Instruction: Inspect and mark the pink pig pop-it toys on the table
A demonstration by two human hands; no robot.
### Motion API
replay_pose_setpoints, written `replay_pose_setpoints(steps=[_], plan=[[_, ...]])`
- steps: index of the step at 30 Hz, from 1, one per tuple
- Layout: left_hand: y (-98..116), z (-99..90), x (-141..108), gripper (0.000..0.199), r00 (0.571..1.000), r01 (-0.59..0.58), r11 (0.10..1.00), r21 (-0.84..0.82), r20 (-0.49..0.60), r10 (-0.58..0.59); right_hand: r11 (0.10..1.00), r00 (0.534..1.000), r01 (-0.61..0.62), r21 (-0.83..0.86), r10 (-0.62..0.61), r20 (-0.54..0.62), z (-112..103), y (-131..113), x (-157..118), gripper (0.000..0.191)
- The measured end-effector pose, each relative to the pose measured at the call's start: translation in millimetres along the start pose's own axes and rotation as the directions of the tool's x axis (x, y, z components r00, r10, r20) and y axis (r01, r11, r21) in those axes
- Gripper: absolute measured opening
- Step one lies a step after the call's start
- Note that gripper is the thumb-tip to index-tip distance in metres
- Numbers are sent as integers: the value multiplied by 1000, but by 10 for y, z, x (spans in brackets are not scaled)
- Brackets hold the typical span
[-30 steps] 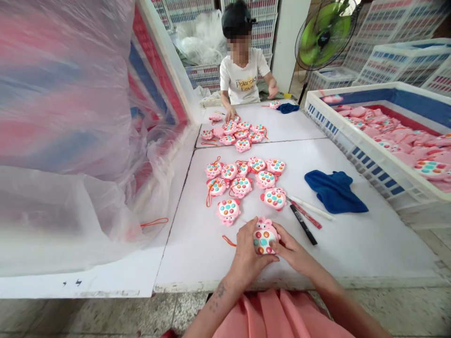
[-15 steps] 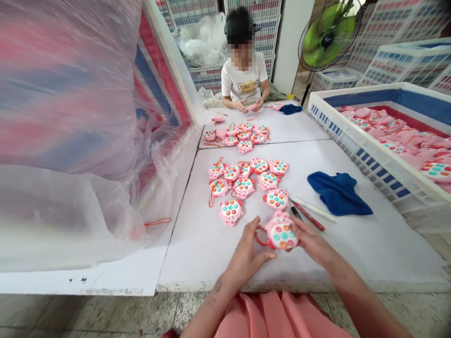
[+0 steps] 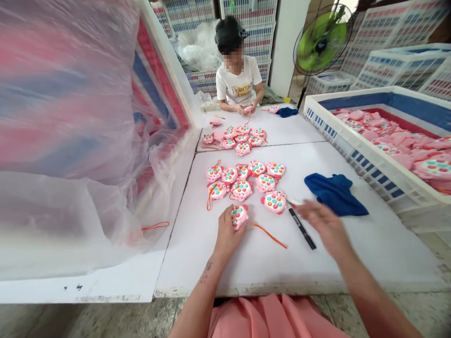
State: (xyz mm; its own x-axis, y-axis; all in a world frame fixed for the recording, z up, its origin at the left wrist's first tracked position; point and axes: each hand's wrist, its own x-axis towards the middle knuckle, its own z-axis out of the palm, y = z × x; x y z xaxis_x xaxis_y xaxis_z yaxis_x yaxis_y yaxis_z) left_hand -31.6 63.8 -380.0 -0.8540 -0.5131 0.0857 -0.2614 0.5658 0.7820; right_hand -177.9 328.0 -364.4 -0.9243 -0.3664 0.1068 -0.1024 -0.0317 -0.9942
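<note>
1. Head view, left hand: the left hand [image 3: 229,230] curls its fingers and thumb around a pink toy [image 3: 239,216] dotted with coloured buttons. This toy sits at the near edge of a loose group of matching toys [image 3: 241,190] on the white table [image 3: 268,267].

2. Head view, right hand: the right hand [image 3: 322,223] is motion-blurred and loosely open, fingers partly bent and pointing left, with nothing visible in its grasp. It is over slim red and white sticks [image 3: 293,203], mostly hidden by it; whether the fingertips touch them I cannot tell.

3. Head view, near things: a black marker [image 3: 302,229] lies slantwise just left of the right hand. An orange cord [image 3: 269,234] stretches across the table between the two hands. A blue cloth [image 3: 336,193] is crumpled beyond the right hand.

4. Head view, sides and far end: at right, a white crate [image 3: 362,166] holds many more pink toys [image 3: 391,143]. At left hangs a clear plastic sheet [image 3: 70,220]. At the far end, a co-worker [image 3: 239,84] holds another toy [image 3: 248,108] behind a second group of toys [image 3: 242,138].
</note>
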Motion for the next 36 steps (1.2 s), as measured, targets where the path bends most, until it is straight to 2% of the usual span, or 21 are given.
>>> replay_pose_setpoints(steps=[1, 2, 3, 4, 6, 7, 8, 10, 12, 14, 17, 19, 22, 25, 27, 29, 33, 36], plan=[[87, 3, -38, 66, 998, 64, 994, -94, 27, -62, 987, 988, 44, -156, -20, 156, 231, 46, -145, 38], [181, 9, -84, 64, 988, 147, 962, -231, 76, -133, 952, 955, 146, -270, -63, 291, 437, 80, -275, 47], [278, 18, -134, 62, 968, 242, 884, -401, 158, -193, 901, 906, 257, -350, -99, 411, 611, 101, -383, 56], [370, 30, -187, 59, 941, 332, 761, -557, 256, -223, 850, 859, 355, -390, -131, 495, 749, 111, -465, 62], [514, 49, -290, 52, 890, 448, 519, -728, 418, -182, 790, 802, 464, -400, -184, 569, 921, 107, -549, 65], [556, 50, -334, 50, 872, 478, 448, -755, 468, -142, 795, 799, 470, -384, -200, 567, 961, 98, -558, 62], [576, 45, -369, 51, 859, 496, 418, -761, 499, -112, 819, 810, 450, -356, -206, 549, 978, 87, -551, 60], [554, 15, -408, 50, 857, 492, 475, -730, 503, -115, 905, 852, 332, -266, -167, 496, 963, 65, -515, 55], [481, -20, -411, 47, 878, 456, 582, -674, 446, -172, 978, 895, 134, -158, -52, 443, 924, 51, -479, 49], [403, -31, -398, 48, 900, 422, 657, -625, 375, -221, 994, 916, -76, -76, 99, 390, 893, 52, -461, 45], [335, 18, -386, 54, 896, 410, 643, -647, 416, -153, 964, 903, -264, -43, 262, 339, 889, 89, -461, 47], [317, 79, -393, 50, 888, 402, 629, -665, 450, -92, 957, 899, -286, -36, 281, 335, 906, 125, -468, 48], [299, 162, -417, 48, 908, 371, 644, -669, 407, -100, 966, 915, -257, -20, 250, 317, 936, 167, -479, 45], [289, 204, -441, 68, 920, 337, 670, -662, 382, -86, 972, 932, -235, -25, 232, 280, 962, 185, -492, 43], [296, 213, -453, 88, 917, 324, 700, -636, 393, -67, 972, 936, -230, -35, 231, 267, 977, 191, -497, 41], [314, 218, -459, 100, 915, 316, 740, -594, 396, -73, 971, 935, -234, -41, 236, 263, 987, 196, -496, 40], [359, 227, -456, 97, 925, 299, 805, -512, 362, -113, 969, 928, -244, -33, 244, 281, 993, 206, -484, 40], [376, 241, -452, 92, 929, 298, 815, -497, 347, -128, 969, 927, -246, -23, 242, 288, 993, 205, -481, 40]])
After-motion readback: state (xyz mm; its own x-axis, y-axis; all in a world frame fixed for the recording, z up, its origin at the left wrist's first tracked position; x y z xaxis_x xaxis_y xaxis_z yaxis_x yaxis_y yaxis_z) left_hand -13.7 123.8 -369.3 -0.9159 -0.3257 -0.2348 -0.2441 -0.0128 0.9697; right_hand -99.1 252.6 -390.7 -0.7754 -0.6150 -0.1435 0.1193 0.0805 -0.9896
